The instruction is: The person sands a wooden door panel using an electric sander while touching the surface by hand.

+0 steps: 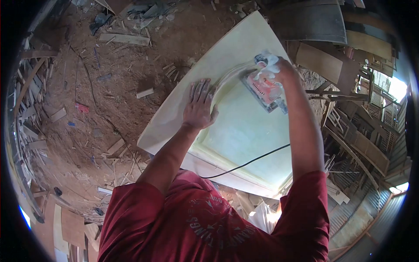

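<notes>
A large pale panel (242,131) with a raised moulded ridge and a sunken middle lies in front of me. My left hand (200,105) rests flat on its left border, fingers stretched out and dusted with powder. At the upper right of the sunken area, my right hand (284,72) grips a red, dust-covered power sander (265,87). The sander's flat base lies against the panel near the ridge. My right fingers are partly hidden by the tool and the white dust. A black cord (248,163) crosses the panel's near part.
Wood scraps (124,39) and sawdust cover the dirt floor on the left, where another thin cable (94,94) runs. A small red object (81,107) lies there. Boards (318,61) and curved wooden pieces (355,150) are piled at the right, near corrugated metal sheets (377,205).
</notes>
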`<state>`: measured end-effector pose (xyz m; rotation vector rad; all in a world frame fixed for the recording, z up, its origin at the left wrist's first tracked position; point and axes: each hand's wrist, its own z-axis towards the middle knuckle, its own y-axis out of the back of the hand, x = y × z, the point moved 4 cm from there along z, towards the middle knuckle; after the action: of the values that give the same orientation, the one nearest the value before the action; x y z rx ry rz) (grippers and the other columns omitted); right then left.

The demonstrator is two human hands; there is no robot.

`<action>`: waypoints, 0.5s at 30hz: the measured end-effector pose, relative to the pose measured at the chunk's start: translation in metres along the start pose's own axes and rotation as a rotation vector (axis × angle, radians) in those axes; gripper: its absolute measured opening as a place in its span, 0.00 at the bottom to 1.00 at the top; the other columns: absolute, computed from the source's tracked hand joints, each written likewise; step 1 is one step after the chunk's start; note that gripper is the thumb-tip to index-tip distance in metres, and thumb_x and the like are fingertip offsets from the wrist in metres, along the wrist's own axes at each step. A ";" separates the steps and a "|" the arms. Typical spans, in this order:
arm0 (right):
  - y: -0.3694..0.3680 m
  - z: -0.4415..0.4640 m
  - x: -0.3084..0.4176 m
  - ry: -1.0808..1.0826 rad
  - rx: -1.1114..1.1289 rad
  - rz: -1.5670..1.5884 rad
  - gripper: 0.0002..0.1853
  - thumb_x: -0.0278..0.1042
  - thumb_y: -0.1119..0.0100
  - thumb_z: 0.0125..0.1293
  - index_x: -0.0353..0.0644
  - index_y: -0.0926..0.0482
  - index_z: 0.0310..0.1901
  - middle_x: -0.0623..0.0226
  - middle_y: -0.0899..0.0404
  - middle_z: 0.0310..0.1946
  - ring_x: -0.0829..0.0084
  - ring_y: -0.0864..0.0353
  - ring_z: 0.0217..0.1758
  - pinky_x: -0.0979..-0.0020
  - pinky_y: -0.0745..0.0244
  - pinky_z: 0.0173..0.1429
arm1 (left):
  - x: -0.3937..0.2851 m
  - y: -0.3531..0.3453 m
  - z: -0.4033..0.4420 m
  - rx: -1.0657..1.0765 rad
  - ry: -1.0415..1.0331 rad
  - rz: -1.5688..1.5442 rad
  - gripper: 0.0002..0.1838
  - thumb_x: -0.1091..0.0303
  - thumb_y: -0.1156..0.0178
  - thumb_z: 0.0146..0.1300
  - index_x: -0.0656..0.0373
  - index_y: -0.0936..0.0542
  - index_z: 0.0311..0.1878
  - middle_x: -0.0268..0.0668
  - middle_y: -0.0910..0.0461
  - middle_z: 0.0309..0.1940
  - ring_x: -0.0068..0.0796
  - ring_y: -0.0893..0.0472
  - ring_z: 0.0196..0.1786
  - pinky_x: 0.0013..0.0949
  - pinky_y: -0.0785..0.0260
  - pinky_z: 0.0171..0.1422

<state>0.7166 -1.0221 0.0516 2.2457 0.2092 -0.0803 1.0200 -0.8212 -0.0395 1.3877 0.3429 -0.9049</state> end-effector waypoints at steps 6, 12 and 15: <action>-0.001 -0.045 0.082 -0.040 -0.004 0.008 0.42 0.65 0.17 0.56 0.62 0.18 0.72 0.55 0.07 0.54 0.50 0.06 0.58 0.51 0.11 0.61 | -0.002 0.004 -0.001 -0.037 -0.040 -0.022 0.37 0.54 0.41 0.76 0.68 0.29 0.81 0.63 0.32 0.83 0.68 0.34 0.86 0.75 0.53 0.93; -0.022 -0.123 0.138 -0.153 -0.129 0.098 0.30 0.59 0.30 0.69 0.55 0.15 0.68 0.49 0.10 0.49 0.45 0.07 0.50 0.48 0.12 0.59 | 0.004 -0.004 -0.003 -0.049 -0.031 -0.076 0.37 0.57 0.47 0.77 0.69 0.32 0.84 0.61 0.32 0.84 0.67 0.36 0.88 0.72 0.56 0.95; -0.032 -0.199 0.135 -0.121 -0.431 0.306 0.31 0.55 0.31 0.69 0.54 0.16 0.71 0.46 0.12 0.50 0.43 0.08 0.50 0.48 0.12 0.59 | 0.003 -0.004 -0.002 -0.061 -0.030 -0.068 0.39 0.61 0.44 0.72 0.69 0.33 0.83 0.60 0.32 0.84 0.65 0.39 0.90 0.70 0.58 0.96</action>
<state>0.8412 -0.8307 0.1352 1.8122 -0.1702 -0.0050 1.0201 -0.8200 -0.0447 1.3120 0.3938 -0.9624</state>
